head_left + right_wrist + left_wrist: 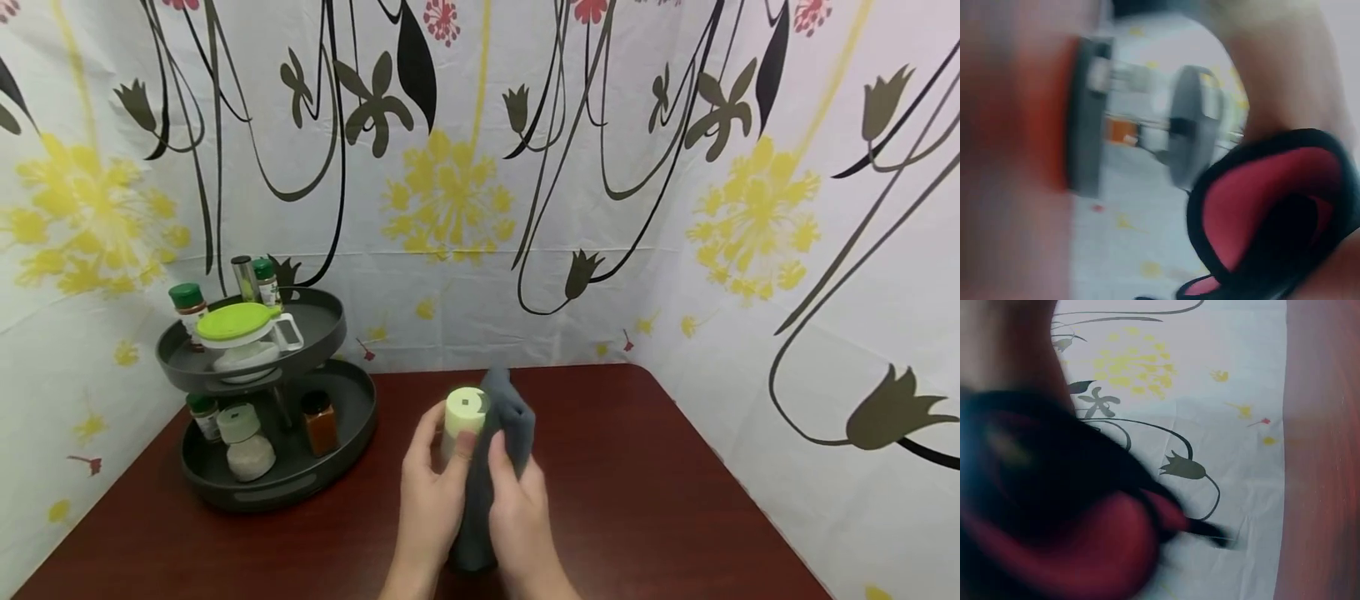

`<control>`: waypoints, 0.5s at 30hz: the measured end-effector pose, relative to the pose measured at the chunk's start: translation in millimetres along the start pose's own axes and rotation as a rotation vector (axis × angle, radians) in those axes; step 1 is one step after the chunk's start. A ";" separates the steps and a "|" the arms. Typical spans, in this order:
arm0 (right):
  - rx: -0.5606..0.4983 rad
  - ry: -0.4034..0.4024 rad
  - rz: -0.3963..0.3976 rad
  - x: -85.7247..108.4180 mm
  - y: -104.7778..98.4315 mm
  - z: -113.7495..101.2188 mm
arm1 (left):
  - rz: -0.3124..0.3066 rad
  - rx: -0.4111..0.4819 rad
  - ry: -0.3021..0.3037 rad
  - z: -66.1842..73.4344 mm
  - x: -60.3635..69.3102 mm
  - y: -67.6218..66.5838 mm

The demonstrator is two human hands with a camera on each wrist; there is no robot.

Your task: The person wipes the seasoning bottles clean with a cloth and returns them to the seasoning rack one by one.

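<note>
Shaker (pixel 464 408) in curled left hand (pixel 433 487); right hand (pixel 520 503) grips gray cloth (pixel 513 415).

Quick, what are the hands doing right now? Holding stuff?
Left hand: holding a container with a pale yellow-green top.
Right hand: holding a dark gray cloth.

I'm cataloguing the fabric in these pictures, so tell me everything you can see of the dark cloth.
The cloth is plain dark blue-gray and looks like soft fabric, bunched and folded rather than spread flat. The right hand grips its upper part, and a folded end sticks up above the fingers. The rest runs down as a long strip between the forearms. At the top it seems to touch the pale-lidded container; whether its lower end touches the table is unclear.
</note>
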State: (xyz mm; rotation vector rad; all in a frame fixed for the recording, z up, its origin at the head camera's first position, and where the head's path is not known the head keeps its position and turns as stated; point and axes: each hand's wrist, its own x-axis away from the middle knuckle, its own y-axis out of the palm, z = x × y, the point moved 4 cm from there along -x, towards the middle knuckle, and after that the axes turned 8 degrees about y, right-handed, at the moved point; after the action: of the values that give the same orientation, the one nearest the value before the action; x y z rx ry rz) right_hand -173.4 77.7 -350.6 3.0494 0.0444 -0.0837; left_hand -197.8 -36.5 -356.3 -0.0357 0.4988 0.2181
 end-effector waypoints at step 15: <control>-0.056 -0.004 -0.015 2.9 5.3 2.9 | 0.006 0.011 0.036 1.0 -1.2 -0.7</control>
State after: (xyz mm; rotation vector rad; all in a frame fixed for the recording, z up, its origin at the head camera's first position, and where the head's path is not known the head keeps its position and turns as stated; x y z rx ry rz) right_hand -170.4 72.3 -353.2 2.9932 0.0688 -0.0874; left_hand -198.2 -37.4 -354.8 -0.0275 0.5356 0.2206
